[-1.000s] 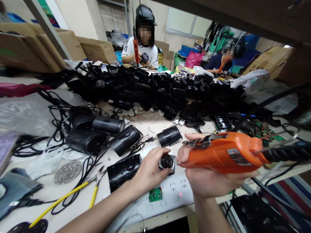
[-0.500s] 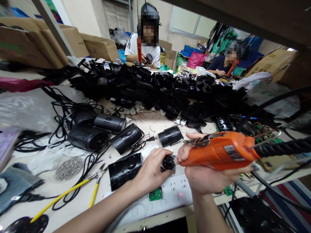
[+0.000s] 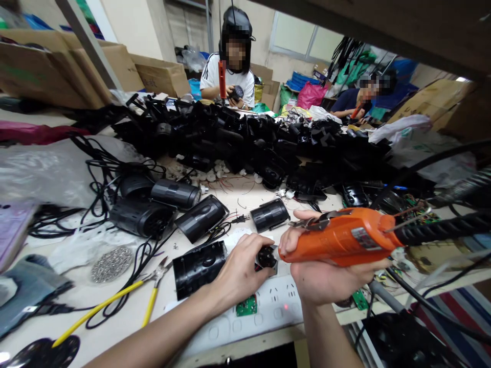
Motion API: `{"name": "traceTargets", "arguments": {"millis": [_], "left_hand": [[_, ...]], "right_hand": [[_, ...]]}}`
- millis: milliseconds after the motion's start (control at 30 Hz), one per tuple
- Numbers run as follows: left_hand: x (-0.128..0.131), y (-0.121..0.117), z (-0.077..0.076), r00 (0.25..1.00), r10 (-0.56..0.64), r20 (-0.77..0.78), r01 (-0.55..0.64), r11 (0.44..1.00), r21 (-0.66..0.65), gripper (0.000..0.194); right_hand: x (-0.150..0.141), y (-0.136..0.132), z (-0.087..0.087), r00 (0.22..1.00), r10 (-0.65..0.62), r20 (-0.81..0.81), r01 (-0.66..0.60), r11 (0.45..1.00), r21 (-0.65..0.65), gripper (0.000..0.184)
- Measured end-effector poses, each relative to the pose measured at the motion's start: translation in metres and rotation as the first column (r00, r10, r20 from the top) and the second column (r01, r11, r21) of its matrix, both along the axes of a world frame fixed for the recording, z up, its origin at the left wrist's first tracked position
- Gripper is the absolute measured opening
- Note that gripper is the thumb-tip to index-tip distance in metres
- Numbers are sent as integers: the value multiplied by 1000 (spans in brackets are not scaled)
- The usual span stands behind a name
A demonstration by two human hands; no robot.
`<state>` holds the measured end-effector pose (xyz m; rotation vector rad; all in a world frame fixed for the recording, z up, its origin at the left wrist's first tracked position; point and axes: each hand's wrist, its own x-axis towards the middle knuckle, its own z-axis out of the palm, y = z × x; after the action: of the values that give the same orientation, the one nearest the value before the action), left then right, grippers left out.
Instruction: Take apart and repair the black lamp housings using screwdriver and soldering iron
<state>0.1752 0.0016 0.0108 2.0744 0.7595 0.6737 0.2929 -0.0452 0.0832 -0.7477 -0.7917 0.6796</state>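
My right hand [image 3: 326,278] is wrapped around an orange electric screwdriver [image 3: 341,237], whose tip points left. Between the fingers and thumb of my left hand [image 3: 241,263] is a small round black part [image 3: 266,256] with a shiny metal edge. The screwdriver's tip meets this part or comes very near it; the exact contact is too small to make out. Left of my left hand lies an open black housing half [image 3: 199,268]. A green circuit board [image 3: 246,305] rests on the white power strip [image 3: 276,301] below my hands.
Yellow-handled cutters [image 3: 155,286] and a heap of small screws [image 3: 112,264] lie to the left. Several black cylindrical housings [image 3: 201,217] stand beyond my hands. A large pile of black parts [image 3: 230,130] crosses the table. Two people [image 3: 230,76] work opposite.
Both my hands hold nearly the same position, with the screwdriver still at the part. The view has shifted slightly. The co-worker at the right has lowered an orange tool.
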Motion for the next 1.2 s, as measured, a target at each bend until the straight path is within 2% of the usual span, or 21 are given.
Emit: {"name": "traceTargets", "arguments": {"millis": [200,400,700,933,1067,1200], "left_hand": [[-1,0,-1,1000,2,0,-2,1000,-5,41],[0,0,-5,1000,2,13,-3,1000,9,40],[-1,0,-3,1000,-6,19,6,1000,8,32],[-1,1,-2,999,-34,23,34,999,-5,40],[1,1,-5,998,19,-55,-19,1000,-10,45],[3,2,-6,995,43,-87,-44,999,-13,50]], "right_hand": [[2,0,-2,999,47,-17,-48,997,-59,71],[-2,2,-3,997,-2,-76,-3,997,-72,70],[-6,1,2,1000,21,-9,-22,995,-98,65],[-4,0,2,997,54,59,-51,997,-63,64],[-3,0,5,994,107,35,-103,989,-108,66],[-4,0,8,995,80,63,-72,991,-112,68]]}}
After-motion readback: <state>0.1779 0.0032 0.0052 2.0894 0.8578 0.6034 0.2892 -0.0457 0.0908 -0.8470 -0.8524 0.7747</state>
